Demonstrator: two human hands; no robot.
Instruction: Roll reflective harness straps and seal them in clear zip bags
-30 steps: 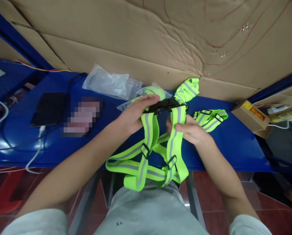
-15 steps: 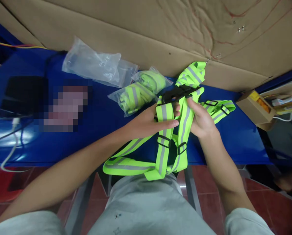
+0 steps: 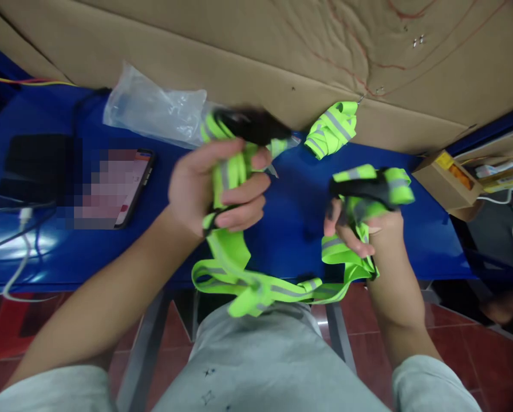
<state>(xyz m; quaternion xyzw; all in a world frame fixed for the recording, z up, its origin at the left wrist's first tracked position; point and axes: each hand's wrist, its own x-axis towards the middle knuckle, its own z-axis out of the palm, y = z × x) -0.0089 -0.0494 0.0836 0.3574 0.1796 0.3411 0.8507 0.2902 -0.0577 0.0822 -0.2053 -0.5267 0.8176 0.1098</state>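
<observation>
I hold a neon-green reflective strap harness (image 3: pixel 256 286) spread between both hands above the blue table (image 3: pixel 295 229). My left hand (image 3: pixel 213 186) is closed round one strap with a black buckle end (image 3: pixel 252 123) sticking up, blurred by motion. My right hand (image 3: pixel 359 229) is closed round the other strap, with the second black buckle piece (image 3: pixel 355 186) above its fingers. The rest of the harness hangs in a loop over my lap. A folded green strap bundle (image 3: pixel 331 129) lies at the back by the cardboard.
A clear plastic bag (image 3: pixel 153 111) lies at the back left. A phone (image 3: pixel 123 186) and a dark device (image 3: pixel 33 169) with cables sit on the left. A cardboard sheet (image 3: pixel 260 51) leans behind the table. A small box (image 3: pixel 448 183) stands at the right.
The black buckle that joined the two straps has come apart. My hands have moved away from each other, left hand leftwards and up, right hand to the right, each with a strap.
</observation>
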